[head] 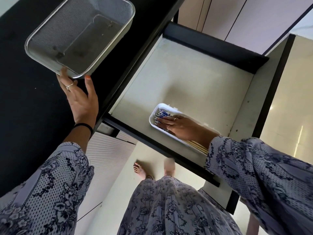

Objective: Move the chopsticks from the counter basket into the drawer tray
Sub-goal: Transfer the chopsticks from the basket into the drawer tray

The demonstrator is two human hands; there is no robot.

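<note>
A rectangular metal mesh basket (44,34) stands on the black counter (25,102) at the upper left, and nothing shows inside it. My left hand (81,99) grips its near corner, thumb on the rim and fingers around the edge. Down in the open drawer (186,78) lies a white tray (151,118) near the front. Several chopsticks (163,113) with blue patterned tops and wooden ends lie in it. My right hand (181,127) rests flat on top of them, fingers stretched out and gripping nothing.
The drawer has black side walls and a pale floor, bare apart from the tray. Its dark front edge runs just below the tray. Below are a pale tiled floor, my patterned dress and bare feet. Pale cabinet doors stand at the upper right.
</note>
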